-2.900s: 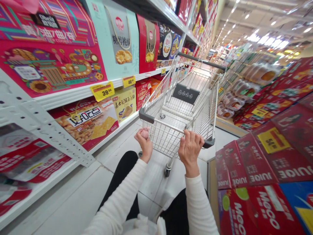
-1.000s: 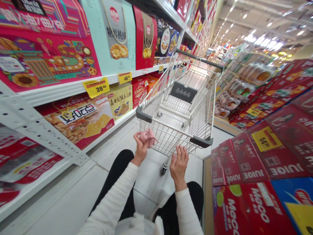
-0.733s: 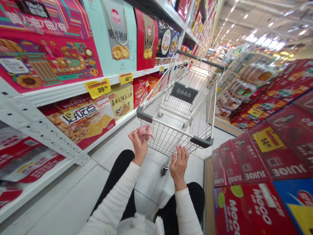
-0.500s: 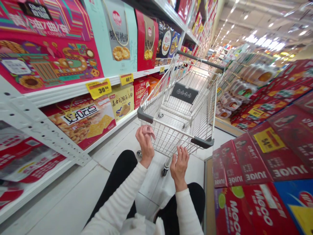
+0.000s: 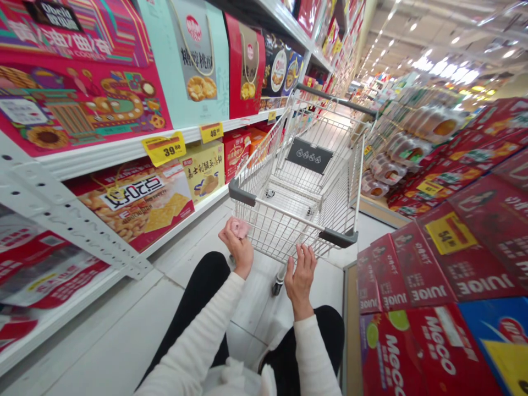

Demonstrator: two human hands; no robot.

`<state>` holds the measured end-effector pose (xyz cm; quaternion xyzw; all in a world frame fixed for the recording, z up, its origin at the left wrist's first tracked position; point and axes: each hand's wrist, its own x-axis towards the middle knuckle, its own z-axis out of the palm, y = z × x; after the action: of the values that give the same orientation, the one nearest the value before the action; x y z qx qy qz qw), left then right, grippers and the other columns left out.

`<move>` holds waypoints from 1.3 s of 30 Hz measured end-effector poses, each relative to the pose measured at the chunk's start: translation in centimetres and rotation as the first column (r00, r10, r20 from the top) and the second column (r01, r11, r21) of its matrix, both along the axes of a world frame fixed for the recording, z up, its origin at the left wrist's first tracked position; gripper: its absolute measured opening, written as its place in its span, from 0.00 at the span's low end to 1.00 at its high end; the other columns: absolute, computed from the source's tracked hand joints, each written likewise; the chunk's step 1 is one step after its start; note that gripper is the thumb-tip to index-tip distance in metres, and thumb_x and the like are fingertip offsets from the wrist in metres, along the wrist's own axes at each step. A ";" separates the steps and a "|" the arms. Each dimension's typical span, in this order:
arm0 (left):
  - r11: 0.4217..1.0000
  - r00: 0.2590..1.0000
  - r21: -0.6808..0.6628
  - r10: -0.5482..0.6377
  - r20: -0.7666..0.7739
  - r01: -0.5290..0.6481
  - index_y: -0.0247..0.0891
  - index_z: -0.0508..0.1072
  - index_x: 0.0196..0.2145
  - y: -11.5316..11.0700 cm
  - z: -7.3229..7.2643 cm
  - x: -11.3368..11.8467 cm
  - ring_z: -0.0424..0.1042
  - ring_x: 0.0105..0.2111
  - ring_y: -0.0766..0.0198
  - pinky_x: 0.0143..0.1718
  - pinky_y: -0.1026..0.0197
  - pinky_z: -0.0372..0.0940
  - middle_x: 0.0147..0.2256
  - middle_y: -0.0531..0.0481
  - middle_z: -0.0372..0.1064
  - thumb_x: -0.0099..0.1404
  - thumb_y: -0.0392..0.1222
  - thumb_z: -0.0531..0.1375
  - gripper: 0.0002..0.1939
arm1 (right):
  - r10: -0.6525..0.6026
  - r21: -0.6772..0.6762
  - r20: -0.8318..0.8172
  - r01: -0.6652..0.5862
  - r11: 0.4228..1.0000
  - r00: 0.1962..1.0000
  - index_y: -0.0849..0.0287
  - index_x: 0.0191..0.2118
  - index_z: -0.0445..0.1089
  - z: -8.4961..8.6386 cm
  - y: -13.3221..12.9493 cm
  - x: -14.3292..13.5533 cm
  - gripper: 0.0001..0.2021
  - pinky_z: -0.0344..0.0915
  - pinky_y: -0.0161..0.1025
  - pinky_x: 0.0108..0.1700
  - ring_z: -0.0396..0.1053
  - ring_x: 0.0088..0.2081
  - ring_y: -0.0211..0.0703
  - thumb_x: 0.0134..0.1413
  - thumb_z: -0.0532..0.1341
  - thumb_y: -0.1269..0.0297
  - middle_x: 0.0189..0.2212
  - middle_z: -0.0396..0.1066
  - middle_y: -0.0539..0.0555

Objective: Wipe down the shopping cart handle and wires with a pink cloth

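Note:
A wire shopping cart (image 5: pixel 284 234) with grey corner bumpers stands in front of me, its basket showing no goods. My left hand (image 5: pixel 238 247) is closed around a small pink cloth (image 5: pixel 239 226), close to the cart's front left corner. Whether the cloth touches the wires I cannot tell. My right hand (image 5: pixel 301 278) is open, its fingers slightly bent and their tips at the lower front edge of the basket. A caster wheel (image 5: pixel 277 287) shows just left of that hand.
At left, a white shelf (image 5: pixel 99 162) carries boxed biscuits, with yellow price tags (image 5: pixel 164 148) along its edge. Stacked red drink cartons (image 5: pixel 416 269) line the right side on a low platform. Wrapped bottle packs (image 5: pixel 433 124) stand farther back. Pale tiles (image 5: pixel 177 308) cover the floor.
My left hand has moved a little left and down with the pink cloth, away from the basket's front wires. My right hand has stayed nearly in place.

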<state>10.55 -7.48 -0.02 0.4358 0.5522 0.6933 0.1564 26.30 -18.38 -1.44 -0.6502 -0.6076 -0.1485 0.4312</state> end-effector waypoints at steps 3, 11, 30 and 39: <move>0.995 0.997 0.065 0.082 -0.017 -0.081 0.36 0.60 0.65 1.2 0.8 -1.6 0.60 0.60 0.50 0.70 0.43 0.53 0.55 0.38 0.59 0.53 0.24 0.53 0.40 | 0.020 -0.023 -0.012 -0.020 1.000 1.000 0.59 0.69 0.58 0.1 -0.2 0.1 0.24 0.64 0.66 0.65 0.53 0.70 0.58 0.72 0.51 0.64 0.63 0.65 0.67; 0.972 0.966 0.131 -0.167 -0.196 0.194 0.42 0.72 0.54 -2.2 0.0 3.1 0.64 0.61 0.55 0.68 0.44 0.59 0.54 0.41 0.64 0.60 0.23 0.50 0.29 | 0.010 -0.030 -0.052 -0.011 0.999 0.999 0.59 0.70 0.57 0.0 -0.1 -0.2 0.25 0.61 0.71 0.66 0.54 0.70 0.60 0.72 0.48 0.61 0.63 0.64 0.68; 0.970 0.936 0.117 -0.166 -0.309 0.211 0.44 0.78 0.49 -2.1 1.0 3.5 0.64 0.54 0.54 0.62 0.46 0.63 0.49 0.43 0.62 0.64 0.27 0.53 0.21 | 0.076 -0.096 -0.060 -0.081 0.992 0.995 0.60 0.73 0.51 0.7 -0.6 -0.8 0.27 0.59 0.70 0.67 0.50 0.72 0.60 0.72 0.45 0.64 0.66 0.60 0.68; 0.976 0.955 0.179 -0.069 -0.289 0.125 0.40 0.71 0.57 -1.1 3.4 2.0 0.64 0.59 0.55 0.66 0.48 0.62 0.54 0.41 0.61 0.57 0.23 0.51 0.32 | 0.151 -0.112 -0.045 -0.155 0.982 0.988 0.61 0.73 0.50 0.6 -0.7 -1.5 0.28 0.58 0.69 0.68 0.46 0.74 0.58 0.72 0.45 0.62 0.70 0.57 0.66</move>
<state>12.52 -8.58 3.42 0.5698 0.4758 0.6667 0.0668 24.84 -19.09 -0.84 -0.6279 -0.6553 -0.0678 0.4143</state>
